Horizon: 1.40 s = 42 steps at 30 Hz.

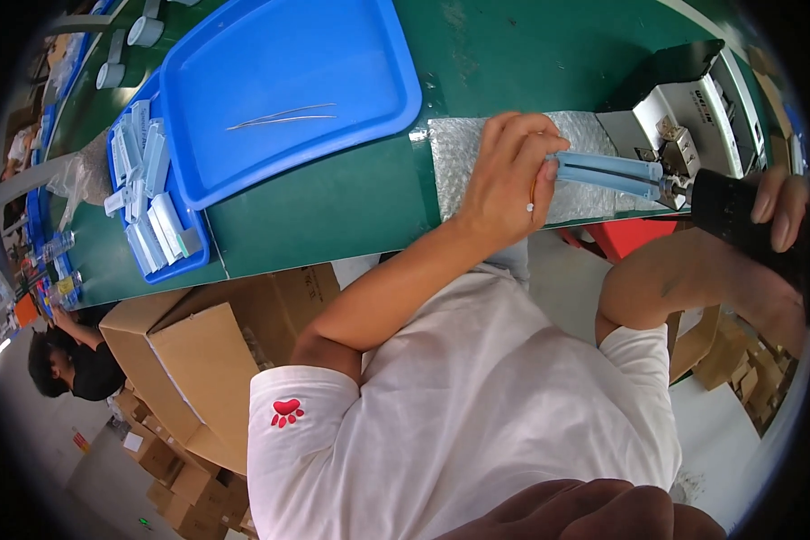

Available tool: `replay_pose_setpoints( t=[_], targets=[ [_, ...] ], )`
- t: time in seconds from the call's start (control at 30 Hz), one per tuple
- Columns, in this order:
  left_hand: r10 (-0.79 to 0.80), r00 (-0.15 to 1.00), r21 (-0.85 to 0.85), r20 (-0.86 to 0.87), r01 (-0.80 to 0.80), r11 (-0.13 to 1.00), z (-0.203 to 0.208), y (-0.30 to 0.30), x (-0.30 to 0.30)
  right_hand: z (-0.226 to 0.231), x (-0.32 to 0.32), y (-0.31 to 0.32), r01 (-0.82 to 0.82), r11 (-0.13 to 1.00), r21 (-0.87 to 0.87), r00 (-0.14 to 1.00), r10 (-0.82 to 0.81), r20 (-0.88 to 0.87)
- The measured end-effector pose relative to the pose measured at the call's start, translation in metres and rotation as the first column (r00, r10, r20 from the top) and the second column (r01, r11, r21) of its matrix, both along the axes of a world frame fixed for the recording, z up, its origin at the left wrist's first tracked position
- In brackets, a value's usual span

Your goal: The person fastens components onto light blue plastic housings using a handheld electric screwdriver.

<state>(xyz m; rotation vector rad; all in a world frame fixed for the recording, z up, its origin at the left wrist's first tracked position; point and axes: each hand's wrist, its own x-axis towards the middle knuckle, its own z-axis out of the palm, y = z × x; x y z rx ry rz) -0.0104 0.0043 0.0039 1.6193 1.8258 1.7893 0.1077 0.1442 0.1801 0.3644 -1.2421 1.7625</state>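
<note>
My left hand (516, 171), a ring on one finger, is closed around one end of a long light-blue plastic piece (607, 173) with a slot along it. The far end of this piece points right, beside a small metal fixture (679, 151) on a white and black machine (706, 117). On the right, my right hand (781, 214) is closed on a black block-shaped object (738, 211) whose exact kind I cannot make out. A dark metal part shows between that object and the plastic piece; whether they touch is unclear. Bubble wrap (454, 171) lies beneath my left hand.
A large blue tray (288, 171) holds thin metal wires (283, 117). Left of it, a smaller blue tray (193, 256) carries several light-blue plastic pieces (153, 162). An open cardboard box (198, 360) stands below the table's front edge, and a red stool (625, 238) shows underneath. Another person (76, 360) is far left.
</note>
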Motion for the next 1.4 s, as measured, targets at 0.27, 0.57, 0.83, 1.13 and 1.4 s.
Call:
replay_pose_setpoints(
  t=[0.27, 0.57, 0.83, 1.13, 1.4],
  targets=[
    [0.006, 0.997, -0.031, 0.076, -0.003, 1.0, 0.005, 0.002, -0.001, -0.001, -0.026, -0.008, 0.846, 0.514, 0.146, 0.449, -0.832, 0.327],
    [0.263, 0.929, -0.013, -0.26, -0.275, 0.961, 0.068, 0.06, -0.155, 0.052, 0.029, 0.046, 0.53, 0.838, 0.13, 0.818, -0.466, -0.338],
    [0.674, 0.671, -0.222, -0.308, -0.74, 0.635, 0.042, 0.215, -0.347, 0.036, -0.032, 0.001, 0.539, 0.841, -0.054, 0.832, -0.541, -0.121],
    [0.485, 0.754, -0.649, -0.444, -0.643, 0.407, 0.039, 0.127, -0.379, 0.033, -0.032, 0.009, 0.479, 0.871, -0.107, 0.847, -0.491, -0.205],
    [0.345, 0.936, -0.267, 0.068, -0.317, 0.91, 0.093, 0.045, -0.242, 0.028, -0.001, 0.078, -0.653, 0.757, -0.023, 0.667, 0.561, -0.49]
  ],
)
